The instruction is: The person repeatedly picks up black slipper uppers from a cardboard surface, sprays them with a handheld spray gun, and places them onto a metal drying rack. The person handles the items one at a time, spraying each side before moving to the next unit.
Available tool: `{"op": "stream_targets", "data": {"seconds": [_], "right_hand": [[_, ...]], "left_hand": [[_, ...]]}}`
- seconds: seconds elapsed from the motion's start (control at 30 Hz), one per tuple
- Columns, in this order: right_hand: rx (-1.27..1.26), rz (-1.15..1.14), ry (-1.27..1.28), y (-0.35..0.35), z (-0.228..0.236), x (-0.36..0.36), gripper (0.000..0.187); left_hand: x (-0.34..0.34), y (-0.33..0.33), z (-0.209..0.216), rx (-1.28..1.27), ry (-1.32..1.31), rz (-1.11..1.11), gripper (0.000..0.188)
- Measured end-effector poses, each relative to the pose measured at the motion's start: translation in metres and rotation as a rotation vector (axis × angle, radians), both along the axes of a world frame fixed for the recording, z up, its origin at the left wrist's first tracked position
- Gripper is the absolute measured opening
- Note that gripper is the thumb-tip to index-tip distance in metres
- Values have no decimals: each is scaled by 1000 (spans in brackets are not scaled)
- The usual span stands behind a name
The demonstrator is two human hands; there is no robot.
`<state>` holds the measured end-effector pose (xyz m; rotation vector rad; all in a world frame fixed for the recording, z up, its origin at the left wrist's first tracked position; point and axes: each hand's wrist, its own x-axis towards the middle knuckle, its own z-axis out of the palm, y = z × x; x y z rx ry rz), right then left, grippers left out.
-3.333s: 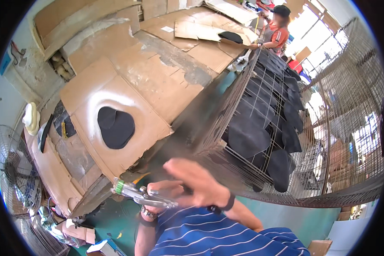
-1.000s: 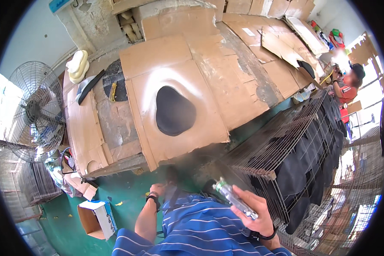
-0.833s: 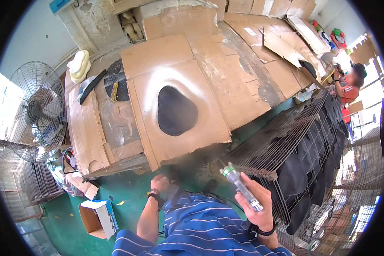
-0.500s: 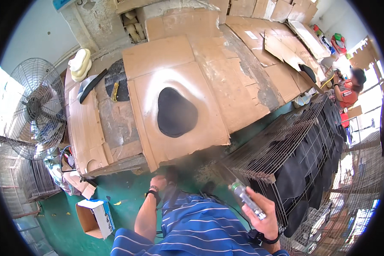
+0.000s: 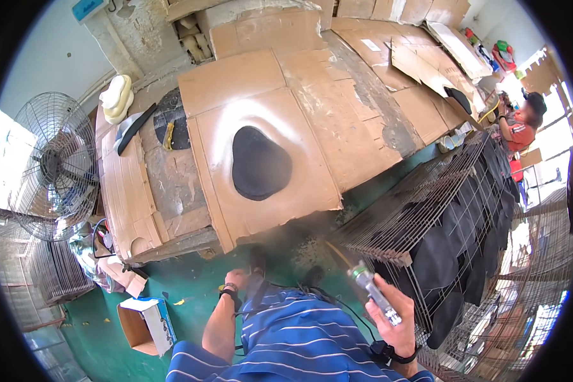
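My right hand (image 5: 391,312) is wrapped round a silver spray gun (image 5: 370,290) with a green-ringed end, held out over the floor at the right of my body. In front of my waist, my left hand (image 5: 237,278) is closed, its fingers curled; whatever they may hold is hidden. On the table before me lies a black rounded, roughly triangular pad (image 5: 261,163), flat on a cardboard sheet (image 5: 286,213). White overspray rings its far side on the cardboard. Neither hand touches the pad.
A wire rack (image 5: 407,239) hung with black sheet pieces stands close at the right. A large fan (image 5: 52,159) is at the left, an open box (image 5: 148,325) on the green floor. Foam forms (image 5: 116,100) sit on the table's left side. Another person (image 5: 521,130) works far right.
The spray gun and my right hand have shifted slightly right and down. My left hand stays at my waist, and the pad lies in place; the view has tilted a little.
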<state>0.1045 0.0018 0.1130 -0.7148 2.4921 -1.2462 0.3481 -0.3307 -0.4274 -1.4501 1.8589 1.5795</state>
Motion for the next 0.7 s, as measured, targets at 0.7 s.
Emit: {"op": "stream_targets", "data": {"seconds": [0.7], "right_hand": [[-22,-110,-64,28,7,34,58]], "left_hand": [[-131,-26,193,77,304,-244,29]]}}
